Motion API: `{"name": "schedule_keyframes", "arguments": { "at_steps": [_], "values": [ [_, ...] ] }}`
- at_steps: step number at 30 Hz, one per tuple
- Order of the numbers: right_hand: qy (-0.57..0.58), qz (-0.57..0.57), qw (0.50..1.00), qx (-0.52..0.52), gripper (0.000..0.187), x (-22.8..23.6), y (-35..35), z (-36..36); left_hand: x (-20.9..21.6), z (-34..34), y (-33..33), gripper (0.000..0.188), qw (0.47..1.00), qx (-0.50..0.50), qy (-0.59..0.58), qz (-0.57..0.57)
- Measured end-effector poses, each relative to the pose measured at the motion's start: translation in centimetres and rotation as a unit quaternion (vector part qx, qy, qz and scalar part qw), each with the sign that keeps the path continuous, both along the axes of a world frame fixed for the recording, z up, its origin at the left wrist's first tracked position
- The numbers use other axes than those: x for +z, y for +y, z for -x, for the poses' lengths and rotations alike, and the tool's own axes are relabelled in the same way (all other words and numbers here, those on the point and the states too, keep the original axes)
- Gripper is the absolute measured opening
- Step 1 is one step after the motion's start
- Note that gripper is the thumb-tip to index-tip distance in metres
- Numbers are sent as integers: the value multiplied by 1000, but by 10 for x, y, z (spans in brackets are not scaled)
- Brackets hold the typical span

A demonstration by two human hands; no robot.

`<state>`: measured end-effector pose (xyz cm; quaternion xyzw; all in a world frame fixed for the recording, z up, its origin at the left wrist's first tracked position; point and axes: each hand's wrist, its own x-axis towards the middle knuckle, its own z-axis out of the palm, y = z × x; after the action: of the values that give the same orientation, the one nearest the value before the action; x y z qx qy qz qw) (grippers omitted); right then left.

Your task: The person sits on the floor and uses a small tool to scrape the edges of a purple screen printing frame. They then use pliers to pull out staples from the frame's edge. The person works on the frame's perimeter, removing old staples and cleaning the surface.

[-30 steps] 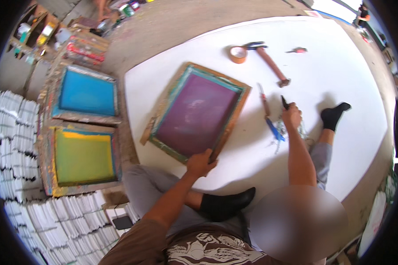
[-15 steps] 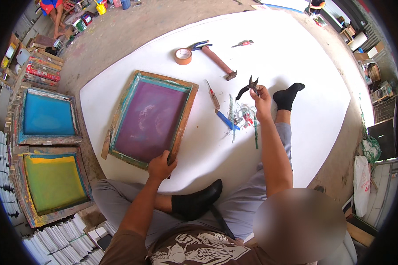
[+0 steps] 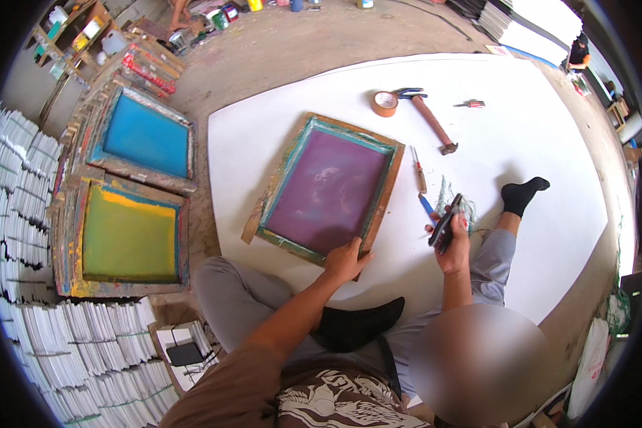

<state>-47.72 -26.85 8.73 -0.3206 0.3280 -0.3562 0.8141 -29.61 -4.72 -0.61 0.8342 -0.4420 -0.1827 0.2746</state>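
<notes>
My left hand [image 3: 346, 260] is closed around the near right corner of a wooden screen-printing frame [image 3: 386, 194] with purple mesh, which lies flat on the white sheet. In my right hand [image 3: 455, 253] is a pair of black-handled pliers [image 3: 446, 225], held above the sheet to the right of the frame; my fingers partly cover it. Just beyond that hand lie a blue cutter [image 3: 427, 205], partly hidden, and a tangle of pale stringy scraps [image 3: 466, 208]. A screwdriver [image 3: 421, 178] rests between the frame and the scraps.
Farther off on the white sheet [image 3: 535, 135] are a tape roll [image 3: 384, 104], a hammer [image 3: 433, 123], a blue-handled tool [image 3: 411, 93] and a red screwdriver [image 3: 471, 104]. Blue [image 3: 150, 135] and yellow-green [image 3: 132, 239] screens stand left, beside tied paper stacks [image 3: 85, 335].
My right hand has drawn the pliers back toward me and turned them. My left hand keeps its hold on the frame. The whole view has swung toward the left.
</notes>
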Motion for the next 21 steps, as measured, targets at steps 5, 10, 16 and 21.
{"name": "schedule_keyframes", "arguments": {
  "at_steps": [5,10,16,21],
  "values": [
    [163,-69,978,113,37,-32,54,3,14,-69,29,38,974,78,-163,140],
    [192,-66,964,173,30,-55,83,-8,31,-175,115,64,929,251,-261,-75],
    [168,-78,955,231,31,-38,94,-36,25,-187,131,76,956,251,9,-149],
    [183,-59,933,304,37,-30,120,-61,28,-171,140,67,969,225,20,-96]
  ]
}}
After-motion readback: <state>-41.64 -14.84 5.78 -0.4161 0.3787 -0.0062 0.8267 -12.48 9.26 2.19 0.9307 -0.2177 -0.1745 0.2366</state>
